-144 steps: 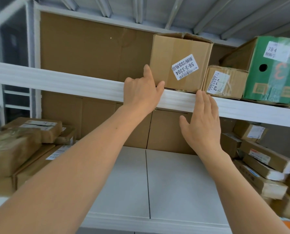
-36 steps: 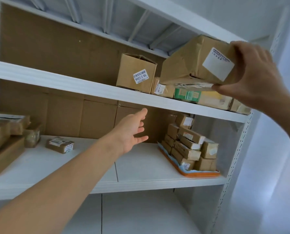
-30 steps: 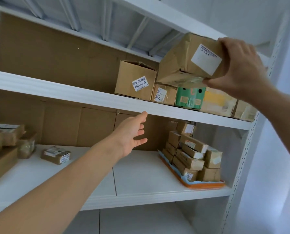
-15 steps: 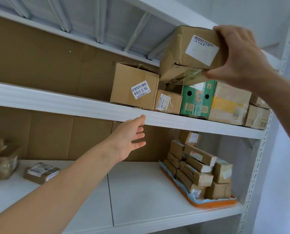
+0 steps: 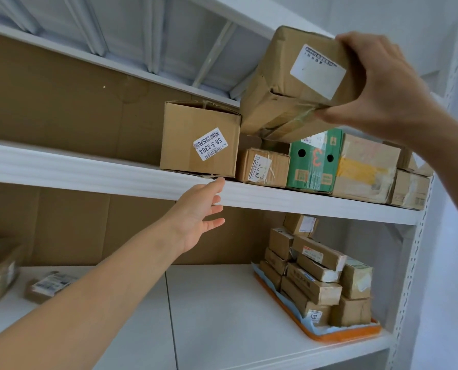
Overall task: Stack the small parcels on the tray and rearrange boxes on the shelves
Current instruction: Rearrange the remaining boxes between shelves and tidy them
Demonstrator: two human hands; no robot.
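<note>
Brown parcel [image 5: 289,84] hangs in the air before the upper shelf [image 5: 89,169], over its right half. We grip it with our right hand [image 5: 377,84], fingers curled over the top of the near end and thumb pressing from beneath. It is an oblong block of creased, dented cardboard bound in glossy clear tape, with a white rectangular label on the face turned to us. Its long axis runs from our hand down and away to the left, so the far end tips toward the shelf's back, above the small square box [image 5: 262,166] and the green box [image 5: 313,161]. We cannot tell whether it touches the top right corner of the labelled box [image 5: 198,140].

Our left hand [image 5: 196,217] is slack and holds nothing, its fingers straight and slightly spread before the shelf's ribbed white front edge. The forefinger tip is just under the labelled box's lower right corner. That box is smooth, nearly cubic cardboard with loose top flaps, and it stands at the front edge. The green box has two round holes and a red 3. Right of it stands a taped box [image 5: 364,169] with a yellow patch.

Along the right edge of the lower shelf [image 5: 222,316], the orange tray [image 5: 342,336], lined in pale blue, carries small parcels [image 5: 313,271] stacked in tilted layers.
</note>
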